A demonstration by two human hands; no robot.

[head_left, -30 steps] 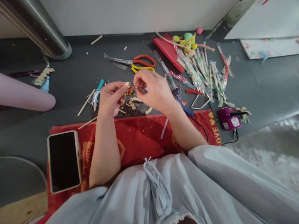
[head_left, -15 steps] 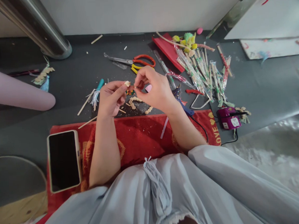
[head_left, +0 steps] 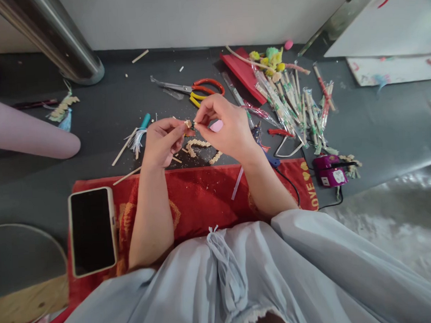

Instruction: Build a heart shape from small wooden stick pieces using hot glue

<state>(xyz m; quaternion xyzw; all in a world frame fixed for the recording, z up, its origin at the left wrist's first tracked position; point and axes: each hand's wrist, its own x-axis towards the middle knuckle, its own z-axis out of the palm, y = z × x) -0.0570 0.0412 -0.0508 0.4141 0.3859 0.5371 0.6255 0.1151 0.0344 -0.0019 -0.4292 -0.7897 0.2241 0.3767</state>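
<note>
Between its thumb and forefinger my left hand [head_left: 166, 141] pinches a small cream-coloured piece [head_left: 188, 124] with a bumpy surface. Facing it, the fingertips of my right hand [head_left: 225, 127] are pressed together close to that piece; what they hold is too small to make out. Under the hands lies a cream, braided-looking strip [head_left: 196, 144], partly covered by them. Beyond my right hand rest scissors [head_left: 190, 89] with orange and yellow handles. A pink scrap [head_left: 216, 126] shows behind my right fingers.
A phone [head_left: 92, 230] lies on the red towel [head_left: 203, 196] at left. Several wrapped sticks [head_left: 288, 100] are piled at right, near a red packet [head_left: 242, 74] and a purple device [head_left: 329, 171] with a cord. A metal post [head_left: 64, 39] stands at back left.
My left hand has turned slightly, and the cream piece has shifted a little right and down, nearer my right fingertips. The things on the table lie as before.
</note>
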